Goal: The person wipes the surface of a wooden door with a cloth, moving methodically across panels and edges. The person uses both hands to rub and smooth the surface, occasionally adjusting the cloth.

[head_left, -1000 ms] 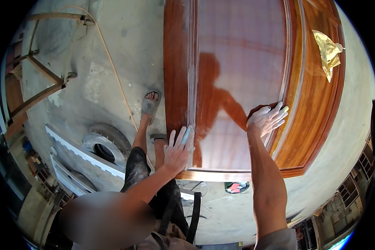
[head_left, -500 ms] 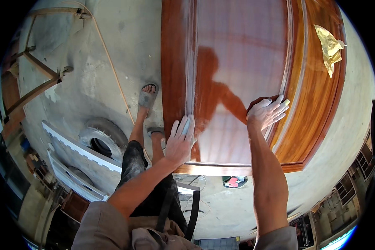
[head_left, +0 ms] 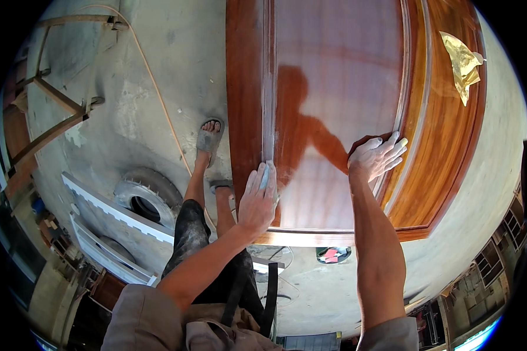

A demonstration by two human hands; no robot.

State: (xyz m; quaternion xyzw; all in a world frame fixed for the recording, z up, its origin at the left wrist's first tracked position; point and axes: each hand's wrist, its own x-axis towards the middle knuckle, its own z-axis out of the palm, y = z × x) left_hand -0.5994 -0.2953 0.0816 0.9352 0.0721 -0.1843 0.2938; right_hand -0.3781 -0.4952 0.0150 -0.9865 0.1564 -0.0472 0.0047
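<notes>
From the head camera we're looking straight down on the glossy red-brown wooden panel (head_left: 345, 88), which stretches away ahead of the person, and both bare hands are on it! Over at the panel's near left part, we see the left hand (head_left: 259, 199) laid out flat, fingers long and nearly together, resting along the pale, dusty left moulding (head_left: 268, 93). There's a light-blue patch (head_left: 264, 177) at those fingers, and we can't tell whether it is wrapped on one or pressed beneath them. Across on the panel's right side, here's the right hand (head_left: 372, 161), palm down and fingers spread, grasping nothing that we can see, its whitened tips reaching onto the right moulding, with a yellow patch (head_left: 403, 142) at one fingertip. Farther up the panel, on its right border, we spot a crumpled gold sheet (head_left: 464, 67). Left of the panel, on the floor, we've got a sandalled foot (head_left: 209, 140) close by its edge, then an orange hose (head_left: 161, 96), a dark tyre (head_left: 168, 196) and a white notched board (head_left: 114, 205). Just beyond the panel's near edge sits a round container (head_left: 320, 260) with red and white pieces (head_left: 334, 254) inside.
</notes>
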